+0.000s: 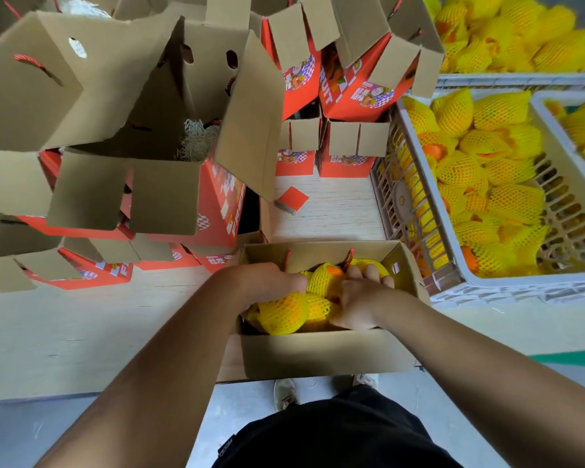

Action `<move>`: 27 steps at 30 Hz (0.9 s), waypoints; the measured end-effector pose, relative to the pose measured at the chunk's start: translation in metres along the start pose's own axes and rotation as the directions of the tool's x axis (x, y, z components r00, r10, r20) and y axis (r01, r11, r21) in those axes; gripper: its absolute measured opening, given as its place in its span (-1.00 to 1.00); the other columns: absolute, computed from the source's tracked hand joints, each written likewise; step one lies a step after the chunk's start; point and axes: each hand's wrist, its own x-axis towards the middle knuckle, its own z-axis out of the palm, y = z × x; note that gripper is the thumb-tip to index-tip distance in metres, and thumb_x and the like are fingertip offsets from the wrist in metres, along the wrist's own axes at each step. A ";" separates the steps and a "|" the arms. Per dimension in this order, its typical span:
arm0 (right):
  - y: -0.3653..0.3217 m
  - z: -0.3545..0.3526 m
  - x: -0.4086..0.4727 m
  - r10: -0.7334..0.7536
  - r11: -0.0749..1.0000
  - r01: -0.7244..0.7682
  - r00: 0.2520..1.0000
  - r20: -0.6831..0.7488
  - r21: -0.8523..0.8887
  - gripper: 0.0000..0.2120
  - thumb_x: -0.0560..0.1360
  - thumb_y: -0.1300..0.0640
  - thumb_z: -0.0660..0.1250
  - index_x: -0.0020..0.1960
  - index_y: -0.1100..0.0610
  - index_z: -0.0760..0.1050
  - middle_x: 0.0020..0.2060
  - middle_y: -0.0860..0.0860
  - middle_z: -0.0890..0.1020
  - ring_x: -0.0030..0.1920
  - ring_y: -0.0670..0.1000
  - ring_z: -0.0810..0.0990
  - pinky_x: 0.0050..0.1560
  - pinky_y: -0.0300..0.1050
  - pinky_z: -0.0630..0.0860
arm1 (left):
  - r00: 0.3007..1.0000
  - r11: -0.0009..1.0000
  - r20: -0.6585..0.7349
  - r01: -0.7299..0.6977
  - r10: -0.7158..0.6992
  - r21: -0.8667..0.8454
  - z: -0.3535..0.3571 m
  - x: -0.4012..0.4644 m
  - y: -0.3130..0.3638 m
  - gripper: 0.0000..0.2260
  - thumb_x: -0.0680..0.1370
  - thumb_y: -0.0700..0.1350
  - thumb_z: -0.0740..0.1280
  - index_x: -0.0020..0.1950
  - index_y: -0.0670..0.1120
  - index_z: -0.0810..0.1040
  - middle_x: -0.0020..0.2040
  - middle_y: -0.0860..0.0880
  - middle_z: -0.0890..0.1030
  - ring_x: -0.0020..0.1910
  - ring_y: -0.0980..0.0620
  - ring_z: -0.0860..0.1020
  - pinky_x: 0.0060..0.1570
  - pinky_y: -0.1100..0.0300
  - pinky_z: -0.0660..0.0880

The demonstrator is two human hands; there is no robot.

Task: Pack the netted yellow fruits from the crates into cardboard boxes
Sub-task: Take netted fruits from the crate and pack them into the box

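An open cardboard box [321, 352] stands on the table edge right in front of me, with red cord handles. Several yellow netted fruits [286, 315] lie inside it. My left hand [274, 282] is down in the box's left side, fingers curled over a fruit. My right hand [362, 295] is in the right side, gripping a netted fruit [328, 278] between both hands. A white plastic crate [453, 265] to the right holds many more netted fruits [487, 177].
Empty red-and-brown cardboard boxes [169, 184] are stacked with flaps open at the left and back. More crates of netted fruits [520, 35] sit at the far right and rear. A bare strip of pale table [328, 211] lies beyond my box.
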 end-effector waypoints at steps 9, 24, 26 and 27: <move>-0.025 0.005 0.007 0.115 0.993 -0.115 0.993 0.025 -0.009 0.03 0.29 -0.64 0.14 0.52 0.04 0.35 0.49 0.07 0.17 0.45 0.24 0.08 0.33 0.33 0.13 | 0.994 0.989 -0.042 -0.104 0.100 -0.109 0.002 -0.005 -0.002 -0.50 0.33 0.28 0.27 0.13 0.02 0.58 0.18 -0.03 0.54 0.09 0.00 0.48 0.07 0.02 0.43; -0.018 0.006 -0.003 -0.141 0.985 0.160 0.958 -0.249 0.058 -0.17 0.36 -0.58 0.19 0.48 -0.16 0.23 0.30 0.03 0.30 0.37 0.17 0.23 0.37 0.15 0.21 | 0.933 0.880 -0.301 -0.305 0.198 -0.365 -0.005 -0.029 0.007 -0.58 0.33 0.29 0.24 0.08 0.12 0.56 -0.09 0.08 0.54 -0.04 0.06 0.53 -0.17 0.12 0.44; -0.025 0.008 0.002 -0.172 0.984 0.178 0.967 -0.188 0.015 -0.28 0.44 -0.51 0.20 0.50 -0.19 0.32 0.34 0.04 0.28 0.41 0.19 0.21 0.39 0.15 0.20 | 0.953 0.886 -0.255 -0.253 0.161 -0.388 -0.012 -0.035 0.004 -0.61 0.35 0.28 0.25 0.00 0.07 0.59 -0.04 0.01 0.60 0.01 0.00 0.57 -0.02 0.06 0.54; -0.027 0.007 0.005 -0.160 0.987 0.159 0.974 -0.163 -0.019 -0.30 0.45 -0.50 0.20 0.48 -0.16 0.38 0.35 0.04 0.27 0.42 0.20 0.21 0.39 0.15 0.20 | 0.970 0.899 -0.209 -0.201 0.126 -0.388 -0.016 -0.037 0.000 -0.61 0.37 0.30 0.27 0.00 0.07 0.59 -0.01 -0.02 0.61 0.03 -0.03 0.58 0.05 0.00 0.55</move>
